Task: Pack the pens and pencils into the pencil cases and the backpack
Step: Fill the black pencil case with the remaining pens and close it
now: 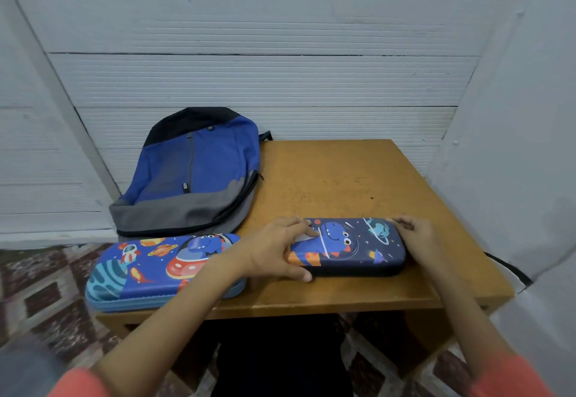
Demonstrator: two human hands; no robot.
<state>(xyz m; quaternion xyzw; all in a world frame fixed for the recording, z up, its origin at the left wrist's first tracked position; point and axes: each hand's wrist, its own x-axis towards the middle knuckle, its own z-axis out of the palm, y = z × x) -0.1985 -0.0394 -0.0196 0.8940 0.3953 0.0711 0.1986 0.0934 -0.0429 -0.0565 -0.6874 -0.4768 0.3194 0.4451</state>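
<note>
We grip the dark pencil case (352,247) with left hand (274,250) and right hand (416,233) at its ends, on the brown table (336,172) (ribbed white wall (280,84) behind).

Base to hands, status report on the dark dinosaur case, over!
Left grip, right grip: holding dark pencil case by its ends. Case closed, flat on table. Nothing in the way; no pens in sight.

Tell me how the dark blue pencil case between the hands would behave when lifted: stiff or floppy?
Probably stiff: the dark blue pencil case looks moulded and unbent where the left hand and right hand grip its ends. Its smooth printed top may be slightly slippery. Lying flat on the table, it should not roll.
</note>
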